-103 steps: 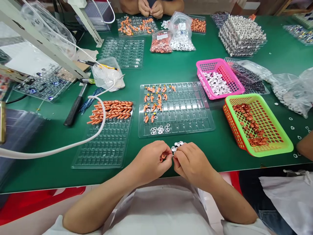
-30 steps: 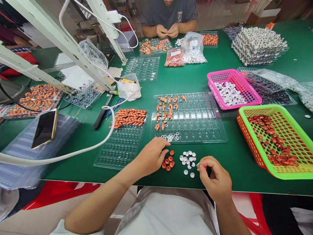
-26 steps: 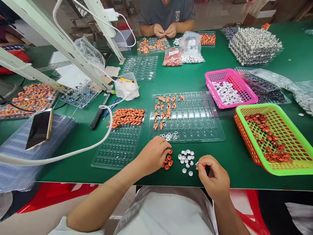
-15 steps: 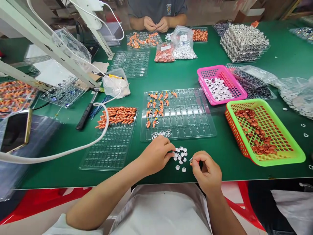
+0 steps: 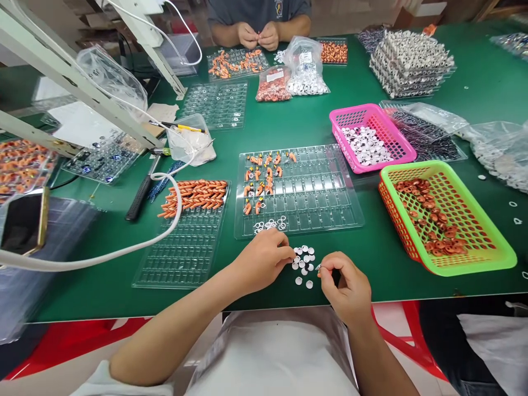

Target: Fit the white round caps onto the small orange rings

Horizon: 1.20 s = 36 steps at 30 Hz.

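Observation:
My left hand (image 5: 266, 261) has its thumb and forefinger pinched together at the left edge of a loose cluster of small white discs (image 5: 304, 258). What sits between those fingertips is too small to tell. To the right of the cluster, my right hand (image 5: 345, 283) pinches a small part (image 5: 319, 269) with silver and orange showing at the fingertips. Beyond my hands lies a clear plastic compartment tray (image 5: 317, 203). Curved orange pieces (image 5: 259, 190) with dark and yellow ends fill its left slots, and white rings (image 5: 270, 224) lie along its near left edge.
At right stand a pink basket (image 5: 406, 148) of white discs and a green basket (image 5: 493, 242) of reddish-brown parts. A tray (image 5: 173, 269) with orange sticks, a hammer (image 5: 142, 192), a white cable (image 5: 124, 264) and a phone (image 5: 25, 223) are at left. A co-worker's hands (image 5: 259, 36) work opposite.
The view has shifted slightly. My right hand has moved a little to the left, nearer the discs, with the small part still pinched. My left hand stays at the cluster's edge.

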Available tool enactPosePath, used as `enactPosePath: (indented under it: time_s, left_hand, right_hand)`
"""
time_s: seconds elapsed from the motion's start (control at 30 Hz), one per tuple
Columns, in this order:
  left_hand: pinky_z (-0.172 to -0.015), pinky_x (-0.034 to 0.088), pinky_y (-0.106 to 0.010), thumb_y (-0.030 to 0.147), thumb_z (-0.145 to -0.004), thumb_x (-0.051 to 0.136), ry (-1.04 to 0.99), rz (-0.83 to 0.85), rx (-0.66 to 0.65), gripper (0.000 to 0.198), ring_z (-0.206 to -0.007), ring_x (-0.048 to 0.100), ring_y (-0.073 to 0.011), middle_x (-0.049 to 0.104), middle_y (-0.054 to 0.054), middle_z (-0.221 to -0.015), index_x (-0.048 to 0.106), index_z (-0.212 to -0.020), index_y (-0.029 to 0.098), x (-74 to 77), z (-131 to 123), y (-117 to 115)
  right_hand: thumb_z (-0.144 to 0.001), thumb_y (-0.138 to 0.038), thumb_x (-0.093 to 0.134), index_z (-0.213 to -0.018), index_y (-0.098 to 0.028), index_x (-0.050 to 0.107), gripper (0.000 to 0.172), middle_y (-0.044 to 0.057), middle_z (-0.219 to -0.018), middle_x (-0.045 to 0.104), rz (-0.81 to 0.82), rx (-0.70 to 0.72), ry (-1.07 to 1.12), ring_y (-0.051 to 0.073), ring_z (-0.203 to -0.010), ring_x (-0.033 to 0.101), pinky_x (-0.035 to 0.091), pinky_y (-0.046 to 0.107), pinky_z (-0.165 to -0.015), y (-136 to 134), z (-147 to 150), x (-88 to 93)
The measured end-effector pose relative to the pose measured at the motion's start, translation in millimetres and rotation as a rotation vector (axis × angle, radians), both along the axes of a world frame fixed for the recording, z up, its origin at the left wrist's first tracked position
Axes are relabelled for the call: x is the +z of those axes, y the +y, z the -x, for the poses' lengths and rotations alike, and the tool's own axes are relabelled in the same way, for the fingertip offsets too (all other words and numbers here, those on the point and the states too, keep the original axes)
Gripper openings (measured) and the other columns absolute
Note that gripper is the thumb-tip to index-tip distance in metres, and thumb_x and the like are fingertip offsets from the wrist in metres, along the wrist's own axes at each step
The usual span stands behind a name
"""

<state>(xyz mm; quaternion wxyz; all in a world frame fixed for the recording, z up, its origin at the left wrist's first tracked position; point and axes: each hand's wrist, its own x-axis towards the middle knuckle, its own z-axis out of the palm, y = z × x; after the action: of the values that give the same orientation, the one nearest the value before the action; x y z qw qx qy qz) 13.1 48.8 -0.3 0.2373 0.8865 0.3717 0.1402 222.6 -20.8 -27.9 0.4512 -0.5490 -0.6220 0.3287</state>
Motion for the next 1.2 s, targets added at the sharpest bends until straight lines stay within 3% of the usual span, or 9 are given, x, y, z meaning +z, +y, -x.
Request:
enactPosePath:
  time_s: [0.13, 0.23, 0.4, 0.57, 0.9, 1.03, 1.2]
  left_hand:
    - [-0.077, 0.047, -0.034, 0.013, -0.091, 0.056, -0.162, 0.074, 0.064, 0.016, -0.084, 0.059, -0.0191, 0.070, -0.007, -0.089, 0.072, -0.089, 0.017, 4.3, 1.3, -4.3]
    - [-0.071, 0.049, -0.029, 0.016, -0.090, 0.058, -0.252, 0.279, 0.205, 0.015, -0.077, 0.063, -0.0158, 0.073, -0.004, -0.084, 0.072, -0.093, 0.018, 14.4, -1.5, -11.4]
    - [-0.065, 0.052, -0.025, 0.019, -0.087, 0.060, -0.368, 0.630, 0.391, 0.014, -0.072, 0.067, -0.0148, 0.076, -0.002, -0.083, 0.073, -0.090, 0.019, 27.3, -13.4, -21.3]
    - [-0.074, 0.056, -0.028, 0.024, -0.085, 0.062, -0.541, 0.800, 0.451, 0.015, -0.081, 0.070, -0.0177, 0.077, -0.004, -0.089, 0.074, -0.093, 0.017, 26.0, -18.0, -24.3]
    - [-0.072, 0.056, -0.026, 0.023, -0.086, 0.062, -0.594, 0.855, 0.483, 0.018, -0.077, 0.069, -0.0153, 0.077, -0.004, -0.090, 0.074, -0.098, 0.017, 24.3, -8.3, -22.8]
    - [-0.077, 0.056, -0.028, 0.019, -0.086, 0.061, -0.576, 0.784, 0.438, 0.023, -0.086, 0.070, -0.0181, 0.076, -0.006, -0.098, 0.073, -0.105, 0.018, 20.9, -5.7, -27.6]
    - [-0.073, 0.056, -0.029, 0.022, -0.085, 0.065, -0.542, 0.702, 0.432, 0.023, -0.082, 0.070, -0.0186, 0.075, -0.005, -0.094, 0.073, -0.106, 0.019, 14.9, -3.7, -30.9]
  right_hand:
    - [-0.087, -0.010, 0.054, -0.081, -0.023, 0.054, 0.014, 0.000, -0.077, 0.060, -0.011, -0.013, 0.004, 0.014, -0.071, 0.059, 0.046, 0.027, -0.063, 0.8, -1.2, 0.0]
    - [-0.086, -0.008, 0.054, -0.084, -0.024, 0.055, 0.016, 0.002, -0.086, 0.066, -0.085, 0.033, 0.031, 0.016, -0.080, 0.064, 0.050, 0.029, -0.068, -0.7, 0.0, 5.9]
    - [-0.083, -0.003, 0.054, -0.090, -0.024, 0.054, 0.021, 0.006, -0.106, 0.071, -0.276, 0.236, -0.010, 0.017, -0.085, 0.068, 0.055, 0.032, -0.072, -2.7, 11.7, 19.7]
    - [-0.084, -0.005, 0.054, -0.091, -0.023, 0.053, 0.019, 0.008, -0.107, 0.071, -0.307, 0.206, -0.110, 0.019, -0.089, 0.069, 0.056, 0.035, -0.074, -0.5, 19.2, 23.4]
    - [-0.082, -0.003, 0.057, -0.092, -0.022, 0.055, 0.022, 0.010, -0.110, 0.072, -0.356, 0.200, -0.170, 0.018, -0.086, 0.069, 0.055, 0.034, -0.073, -1.7, 22.1, 20.7]
    - [-0.083, -0.004, 0.057, -0.092, -0.022, 0.054, 0.020, 0.010, -0.108, 0.072, -0.345, 0.182, -0.211, 0.019, -0.088, 0.069, 0.055, 0.035, -0.073, -1.1, 23.9, 18.3]
    - [-0.084, -0.005, 0.056, -0.092, -0.023, 0.054, 0.020, 0.009, -0.107, 0.072, -0.331, 0.194, -0.208, 0.019, -0.087, 0.069, 0.054, 0.035, -0.072, -0.3, 28.0, 21.3]
